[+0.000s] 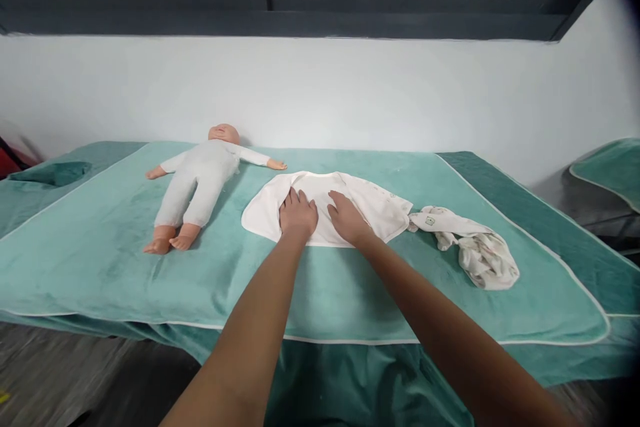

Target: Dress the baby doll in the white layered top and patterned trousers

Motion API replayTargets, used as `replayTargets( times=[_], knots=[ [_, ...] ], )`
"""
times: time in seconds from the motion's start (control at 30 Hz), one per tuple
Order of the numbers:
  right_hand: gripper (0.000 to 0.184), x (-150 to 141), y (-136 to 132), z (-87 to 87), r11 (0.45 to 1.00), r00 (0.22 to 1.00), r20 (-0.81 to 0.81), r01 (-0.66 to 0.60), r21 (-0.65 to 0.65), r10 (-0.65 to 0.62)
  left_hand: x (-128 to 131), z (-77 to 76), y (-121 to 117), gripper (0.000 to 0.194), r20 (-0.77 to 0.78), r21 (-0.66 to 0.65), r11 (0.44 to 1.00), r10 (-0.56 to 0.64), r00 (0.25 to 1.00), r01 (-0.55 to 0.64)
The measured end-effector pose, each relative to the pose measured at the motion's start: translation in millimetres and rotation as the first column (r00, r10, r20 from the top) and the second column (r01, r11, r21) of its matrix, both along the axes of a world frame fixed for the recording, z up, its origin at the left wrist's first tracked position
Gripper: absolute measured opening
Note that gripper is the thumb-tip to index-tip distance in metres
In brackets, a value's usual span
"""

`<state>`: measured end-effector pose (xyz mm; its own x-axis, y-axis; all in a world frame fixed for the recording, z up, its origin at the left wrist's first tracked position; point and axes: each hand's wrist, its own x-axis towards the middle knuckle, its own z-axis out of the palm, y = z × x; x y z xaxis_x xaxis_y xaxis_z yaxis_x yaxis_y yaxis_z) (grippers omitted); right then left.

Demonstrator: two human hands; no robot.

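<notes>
A white cloth (325,182), with a faint print toward its right end, lies spread on the green bed cover. On its left half my left hand (299,215) rests flat, fingers stretched and a little apart. My right hand (347,217) is over the middle of the same cloth with its fingers extended; whether it presses down I cannot tell. Neither hand grips anything. To the left a baby doll (207,167) in white lies on its back with arms spread. A crumpled printed cloth (485,257) lies at the right, its narrow end touching the spread cloth.
The green bed cover (115,267) has white piping, and its front edge hangs toward the floor. Behind the bed rises a white wall (325,93) below a dark-framed barred window (300,13). Another green-covered piece (613,170) stands at the far right.
</notes>
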<state>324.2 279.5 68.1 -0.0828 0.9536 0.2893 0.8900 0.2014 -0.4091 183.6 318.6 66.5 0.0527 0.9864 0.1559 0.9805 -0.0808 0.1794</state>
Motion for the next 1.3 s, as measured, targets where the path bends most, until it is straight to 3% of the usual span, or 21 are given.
replayTargets(
  times=[0.17, 0.33, 0.53, 0.7, 0.93, 1.17, 1.3],
  knots=[
    [0.058, 1.0, 26.4, -12.5, 0.998, 0.996, 0.086, -0.025, -0.062, 0.03, 0.8, -0.4, 0.1, 0.065, -0.01, 0.01, 1.0, -0.004, 1.0, 0.004],
    [0.066, 1.2, 24.5, -15.6, 0.995, 0.979, 0.203, 0.032, -0.098, -0.012, -1.0, -1.2, -0.8, 0.065, -0.009, 0.007, 1.0, -0.012, 1.0, 0.012],
    [0.069, 4.1, 22.5, -19.9, 0.992, 0.985, 0.157, 0.085, -0.09, -0.07, -6.6, -0.4, -7.3, 0.061, -0.004, 0.038, 0.999, -0.035, 0.999, 0.035],
    [0.071, 7.1, 11.3, -19.5, 0.989, 0.987, 0.144, 0.094, -0.118, -0.076, -12.0, 2.6, -14.9, 0.06, -0.041, 0.044, 0.999, 0.005, 0.999, -0.003],
    [0.073, -1.2, -16.9, -17.0, 0.995, 0.963, 0.271, 0.034, -0.096, -0.007, -13.8, 1.9, -19.4, 0.059, -0.074, 0.061, 0.998, -0.024, 0.997, 0.028],
    [0.071, -8.8, -35.9, -20.8, 0.998, 0.952, 0.302, -0.035, -0.05, 0.048, -6.4, 11.4, -28.1, 0.036, -0.165, 0.133, 0.968, -0.188, 0.968, 0.211],
    [0.069, -9.3, -37.0, -19.5, 0.998, 0.957, 0.285, -0.03, -0.062, 0.046, -17.5, 15.9, -46.3, 0.031, -0.165, 0.132, 0.956, -0.24, 0.957, 0.262]
  ],
)
